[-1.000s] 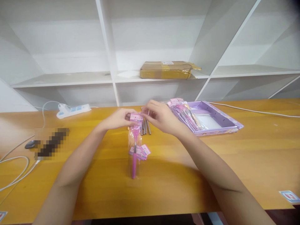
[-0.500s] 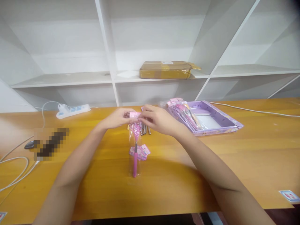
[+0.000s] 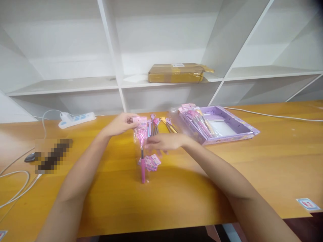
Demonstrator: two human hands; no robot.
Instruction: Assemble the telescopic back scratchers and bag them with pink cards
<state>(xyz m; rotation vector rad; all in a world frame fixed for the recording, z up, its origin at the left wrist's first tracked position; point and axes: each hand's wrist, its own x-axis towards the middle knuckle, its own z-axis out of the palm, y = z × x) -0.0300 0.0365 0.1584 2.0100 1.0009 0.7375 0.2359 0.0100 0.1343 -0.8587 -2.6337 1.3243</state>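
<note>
Pinching a glossy clear sleeve (image 3: 139,137), left hand (image 3: 122,124), slim pink scratcher (image 3: 143,168) inside, right hand (image 3: 166,142) blurred, grip unclear

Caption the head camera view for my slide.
Left hand holding a bagged pink back scratcher by its card top, beside loose scratchers, a purple box and pink cards.

**Blurred fingers, covered handles, cropped edges**

The bare right hand (image 3: 165,142) is motion-blurred; its grip cannot be told. It covers the lower ends of some multicoloured, hand-shaped scratchers with metal rods (image 3: 155,123). Lettering on the pink printed header card (image 3: 140,121) is too small to read. Between eight and nine o'clock from the picture's centre, a pixelated patch (image 3: 55,156) masks one object and meets the small black mouse (image 3: 29,157). At three o'clock, the frame crops a thin white cable (image 3: 272,116).
</note>
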